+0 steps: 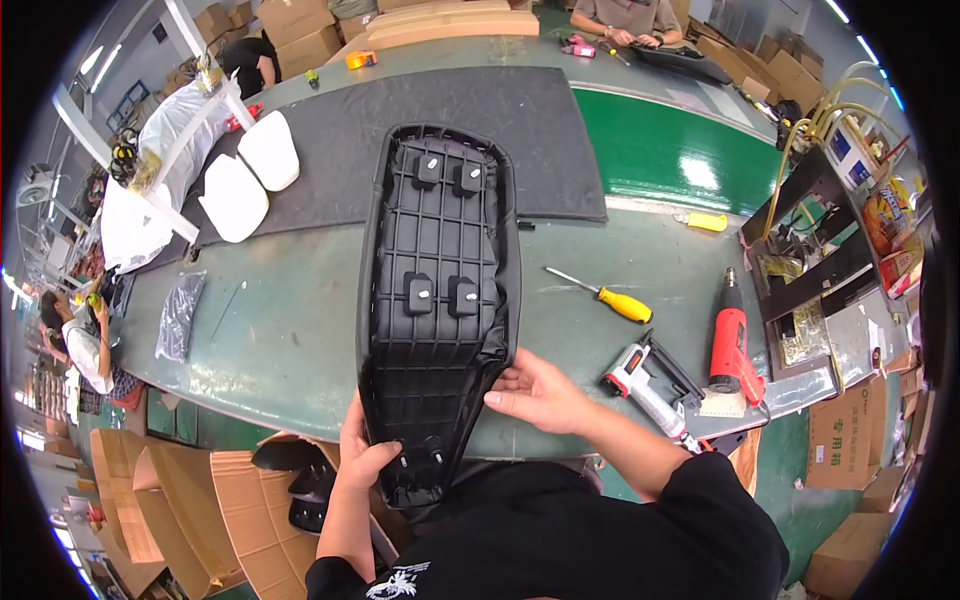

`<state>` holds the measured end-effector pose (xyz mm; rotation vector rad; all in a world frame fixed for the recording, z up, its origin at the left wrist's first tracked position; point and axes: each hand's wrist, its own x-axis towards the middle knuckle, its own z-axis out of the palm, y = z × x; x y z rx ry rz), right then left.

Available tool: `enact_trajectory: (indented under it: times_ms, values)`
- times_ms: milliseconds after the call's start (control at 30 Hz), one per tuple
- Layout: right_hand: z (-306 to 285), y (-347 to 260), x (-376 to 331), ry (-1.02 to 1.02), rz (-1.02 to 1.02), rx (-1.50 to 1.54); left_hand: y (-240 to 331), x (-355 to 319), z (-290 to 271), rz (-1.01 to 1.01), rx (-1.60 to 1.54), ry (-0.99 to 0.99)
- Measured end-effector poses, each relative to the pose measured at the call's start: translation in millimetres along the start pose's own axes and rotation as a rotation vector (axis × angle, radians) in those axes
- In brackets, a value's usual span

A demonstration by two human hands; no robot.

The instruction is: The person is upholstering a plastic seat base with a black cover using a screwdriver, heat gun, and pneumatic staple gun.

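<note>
Here, a long black plastic seat base (437, 300), ribbed on its upturned underside and carrying four square rubber pads, lies lengthwise across the near edge of the green-topped worktable (290, 330). Its narrow end overhangs that edge toward the person.

The left hand (362, 462) grips the seat base at the narrow end: the thumb lies on the ribbed face beside two small studs, and the remaining fingers curl around the left rim, out of sight beneath it. The right hand (535, 393) rests against the right rim, fingers nearly straight and close together, fingertips touching the folded edge of black cover material; it presses rather than clasps.

Right of the seat base, on the near part of the table, lie a yellow-handled screwdriver (605, 296), a white and black staple gun (645, 385) and a red heat gun (733, 345). A dark grey felt mat (330, 140) covers the far left part of the table, with two white moulded shells (252, 175) at its left edge.

Cardboard boxes (150, 500) stand on the floor below the near edge. At the far edge another person's hands (640, 38) work on a dark part. A further person sits at the left.

The underside of the seat base is hidden, and the person's black shirt (560, 540) covers the lower frame.
</note>
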<state>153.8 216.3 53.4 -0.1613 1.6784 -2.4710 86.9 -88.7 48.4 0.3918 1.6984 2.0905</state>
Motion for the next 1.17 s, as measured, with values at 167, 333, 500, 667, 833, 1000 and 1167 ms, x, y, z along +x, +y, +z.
enact_trajectory:
  times_ms: [167, 333, 500, 667, 833, 1000, 1167]
  values:
    - [6.8, 20.1, -1.8, -0.032, 0.039, 0.029, 12.4, 31.3, 14.8, -0.082, -0.13, -0.036]
    - [16.1, 30.7, -14.5, -0.022, -0.014, 0.08, 6.9, 89.3, 57.6, -0.037, -0.227, -0.044]
    - [20.9, 28.0, -33.2, 0.069, -0.148, 0.141, -11.5, 132.9, 89.2, -0.101, -0.382, -0.124]
    - [4.9, 12.1, -36.5, 0.18, -0.198, 0.273, -21.4, 160.9, 115.8, -0.136, -0.441, -0.204]
    - [-0.9, 2.3, -39.4, 0.04, -0.112, 0.721, -20.5, 184.0, 125.8, -0.43, -0.581, -0.421]
    - [14.7, 11.8, -26.1, -0.022, -0.091, 0.579, -6.9, 175.5, 159.6, -0.631, -0.712, -0.598]
    - [13.8, 2.3, -29.0, -0.115, -0.13, 0.898, 14.4, 179.5, 164.2, -0.448, -0.353, -0.71]
